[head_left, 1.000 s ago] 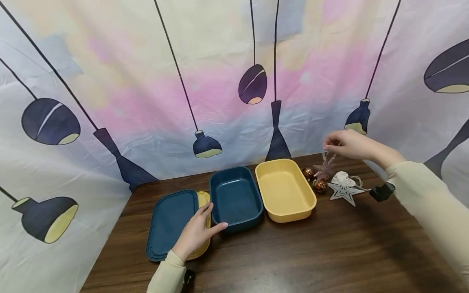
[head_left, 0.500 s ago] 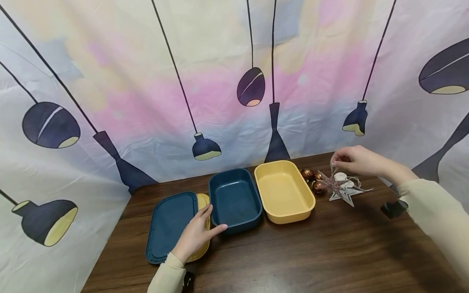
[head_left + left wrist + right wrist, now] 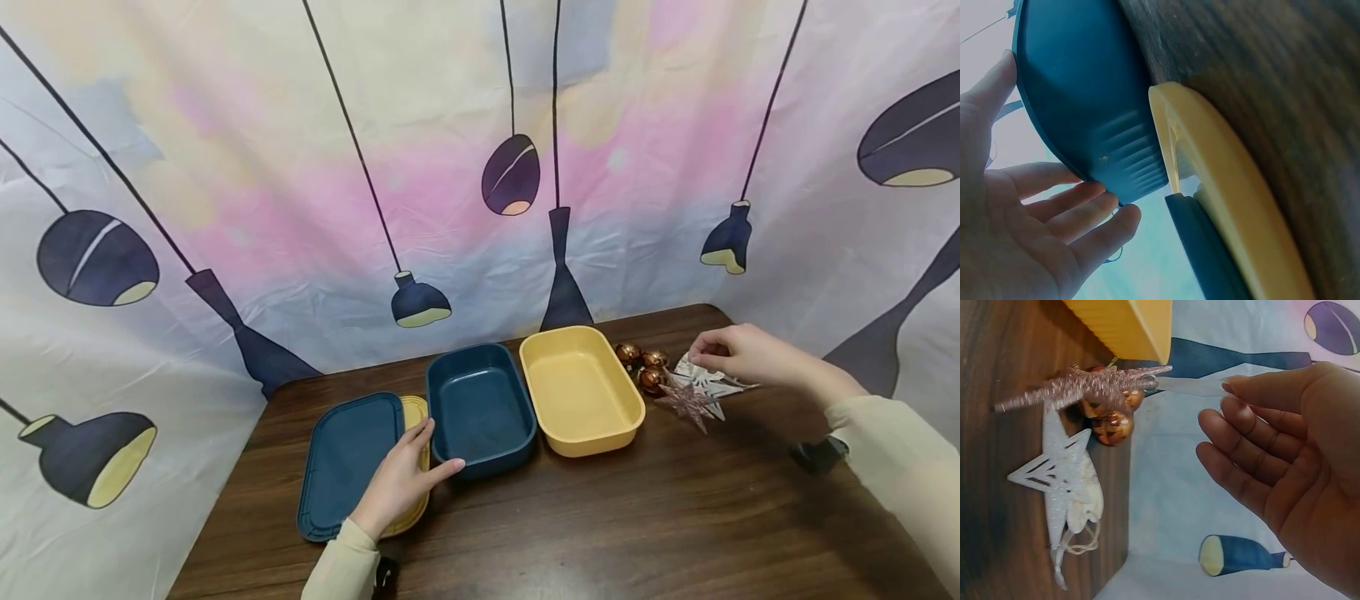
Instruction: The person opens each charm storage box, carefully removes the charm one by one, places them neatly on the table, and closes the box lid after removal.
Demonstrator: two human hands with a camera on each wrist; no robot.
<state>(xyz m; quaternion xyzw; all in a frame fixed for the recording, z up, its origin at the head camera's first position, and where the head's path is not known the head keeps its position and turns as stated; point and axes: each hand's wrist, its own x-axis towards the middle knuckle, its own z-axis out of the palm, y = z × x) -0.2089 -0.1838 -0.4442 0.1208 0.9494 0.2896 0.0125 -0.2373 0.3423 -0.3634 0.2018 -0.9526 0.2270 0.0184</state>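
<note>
My right hand point(image 3: 750, 358) pinches a pale ribbon loop point(image 3: 1191, 387) between thumb and forefinger. From that ribbon hangs a pink glitter star ornament point(image 3: 690, 403), low over a silver star ornament point(image 3: 1054, 475); whether the two touch I cannot tell. A white heart-shaped ornament point(image 3: 1087, 497) with a twine loop lies against the silver star. Shiny copper-coloured baubles point(image 3: 651, 380) sit just left of them. My left hand point(image 3: 401, 479) rests at the near left corner of a dark blue box point(image 3: 487, 412), thumb on its rim and fingers along its outer side.
A yellow box point(image 3: 581, 392) stands beside the blue one, both without contents. Left of them, a blue lid point(image 3: 352, 462) lies over a yellow lid point(image 3: 417, 408). The brown wooden table point(image 3: 600, 525) ends at a curtain point(image 3: 300, 192) printed with lamps.
My right hand has moved rightward and down, lowering the pink star from beside the baubles to over the silver star. The left hand has stayed at the blue box.
</note>
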